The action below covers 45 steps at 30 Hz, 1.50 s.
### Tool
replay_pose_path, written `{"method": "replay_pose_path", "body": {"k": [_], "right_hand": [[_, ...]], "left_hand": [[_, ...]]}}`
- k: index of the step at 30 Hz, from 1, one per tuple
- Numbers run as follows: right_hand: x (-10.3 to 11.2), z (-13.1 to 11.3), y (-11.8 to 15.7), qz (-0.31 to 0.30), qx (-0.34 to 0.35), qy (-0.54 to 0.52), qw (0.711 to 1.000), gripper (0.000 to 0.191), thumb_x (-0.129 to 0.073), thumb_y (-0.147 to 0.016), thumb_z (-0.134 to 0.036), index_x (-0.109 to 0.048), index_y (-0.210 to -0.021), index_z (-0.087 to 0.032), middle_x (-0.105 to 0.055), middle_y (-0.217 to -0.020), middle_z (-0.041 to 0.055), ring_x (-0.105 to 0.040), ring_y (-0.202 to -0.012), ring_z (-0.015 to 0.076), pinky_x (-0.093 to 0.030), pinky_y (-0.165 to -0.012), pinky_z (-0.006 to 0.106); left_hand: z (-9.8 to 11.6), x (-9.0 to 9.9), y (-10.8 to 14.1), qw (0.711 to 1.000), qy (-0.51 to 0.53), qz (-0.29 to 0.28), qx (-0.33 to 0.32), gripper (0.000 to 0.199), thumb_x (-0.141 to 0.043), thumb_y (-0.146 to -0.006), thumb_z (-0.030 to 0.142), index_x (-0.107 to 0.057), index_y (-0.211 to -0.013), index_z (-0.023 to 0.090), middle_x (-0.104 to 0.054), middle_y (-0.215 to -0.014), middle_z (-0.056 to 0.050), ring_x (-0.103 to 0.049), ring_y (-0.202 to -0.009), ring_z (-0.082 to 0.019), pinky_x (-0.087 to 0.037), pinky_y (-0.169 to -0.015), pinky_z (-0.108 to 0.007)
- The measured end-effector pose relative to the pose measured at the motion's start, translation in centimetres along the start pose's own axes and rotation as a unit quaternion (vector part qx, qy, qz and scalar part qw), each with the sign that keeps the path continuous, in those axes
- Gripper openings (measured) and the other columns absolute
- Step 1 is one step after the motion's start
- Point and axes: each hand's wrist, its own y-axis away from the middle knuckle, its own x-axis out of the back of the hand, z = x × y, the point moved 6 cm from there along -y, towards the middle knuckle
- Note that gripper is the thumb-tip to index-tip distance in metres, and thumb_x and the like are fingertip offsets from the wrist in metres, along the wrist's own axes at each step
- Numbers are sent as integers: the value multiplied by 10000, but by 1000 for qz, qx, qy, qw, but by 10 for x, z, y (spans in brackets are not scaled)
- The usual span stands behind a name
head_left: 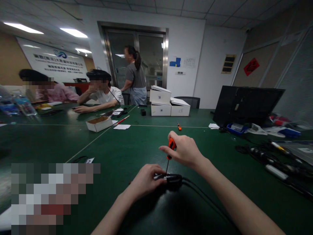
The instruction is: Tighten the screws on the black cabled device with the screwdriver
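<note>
My right hand (183, 147) is closed around the orange and black handle of a screwdriver (171, 143). The screwdriver stands nearly upright, its thin shaft pointing down at a black device with a cable (174, 181) on the green table. Whether the tip sits in a screw is too small to tell. My left hand (149, 178) grips the device's left end, fingers over the top and thumb along the near side. Part of the device is hidden under those fingers. Its black cable (207, 195) runs off to the right beneath my right forearm.
A second orange screwdriver (179, 126) lies farther back. White boxes (160, 109) are stacked behind it, with an open box (99, 124) to the left. A black monitor (246, 106) and tangled cables (264, 160) occupy the right side. Several people are around the table's far and left sides.
</note>
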Motion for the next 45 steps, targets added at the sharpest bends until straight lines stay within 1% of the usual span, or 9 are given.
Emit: {"method": "replay_pose_path", "body": {"k": [6, 13, 18, 23, 29, 32, 36, 41, 45], "right_hand": [[-2, -3, 0, -21, -1, -19, 1000, 239, -654, -866, -373, -482, -966, -242, -595, -742, -7, -555, -653, 179, -268, -583, 263], [-5, -5, 1, -22, 38, -87, 995, 350, -634, -838, -253, -428, -1120, -240, -563, -812, -20, -548, -669, 165, -327, -613, 270], [-10, -4, 1, -39, 59, -229, 971, 424, -630, -817, -184, -364, -1143, -236, -568, -807, -44, -559, -678, 149, -401, -642, 266], [-6, -3, -1, -23, 84, -274, 958, 342, -664, -804, -139, -460, -1061, -236, -600, -857, -30, -590, -761, 142, -454, -694, 263], [-1, -2, -2, -11, 78, -262, 962, 375, -591, -804, -32, -578, -1118, -237, -644, -1025, 27, -620, -861, 151, -479, -719, 272], [-2, -1, -2, -20, 66, -273, 959, 307, -637, -804, -98, -557, -1067, -235, -654, -925, 2, -623, -802, 153, -478, -699, 278], [-4, 2, -3, 6, 37, -298, 954, 233, -677, -823, -250, -471, -931, -235, -657, -847, -15, -600, -722, 146, -458, -662, 279], [-5, 3, -4, 10, 26, -336, 941, 299, -658, -814, -226, -418, -992, -241, -699, -859, -10, -626, -734, 149, -471, -674, 282], [-3, 4, -6, -1, 29, -335, 942, 241, -688, -804, -242, -502, -955, -224, -680, -896, 13, -626, -760, 155, -485, -636, 270]], "left_hand": [[-1, 0, -1, 1000, 2, -2, 5, 228, -641, -844, 276, -803, -969, 175, -732, -982, -76, -639, -884, -217, -459, -771, -280], [-2, -1, -1, 1000, -3, -4, 1, 235, -624, -858, 284, -801, -970, 178, -728, -999, -76, -636, -901, -214, -458, -784, -275], [-6, -4, -3, 1000, -17, -2, -7, 251, -618, -853, 297, -797, -984, 180, -734, -970, -70, -633, -883, -211, -459, -792, -280], [-7, -5, -3, 1000, -7, 0, -10, 244, -625, -853, 282, -800, -993, 185, -735, -985, -68, -640, -900, -213, -458, -811, -282], [-8, -5, -3, 1000, -3, 1, -5, 236, -638, -850, 280, -801, -992, 187, -732, -1011, -69, -643, -926, -218, -457, -824, -281], [-7, -4, -2, 1000, 1, 4, -4, 237, -637, -847, 282, -803, -983, 183, -731, -1000, -72, -644, -909, -216, -459, -812, -280], [-5, -3, -1, 1000, 0, 4, -1, 233, -638, -841, 276, -804, -978, 186, -730, -998, -69, -642, -902, -214, -457, -799, -276], [-5, -3, -2, 1000, -5, 0, 0, 227, -641, -840, 283, -803, -969, 190, -731, -993, -66, -641, -903, -212, -456, -796, -270], [-7, -3, -3, 1000, -8, -1, -1, 227, -638, -843, 289, -801, -959, 181, -732, -984, -69, -643, -889, -210, -458, -792, -274]]}}
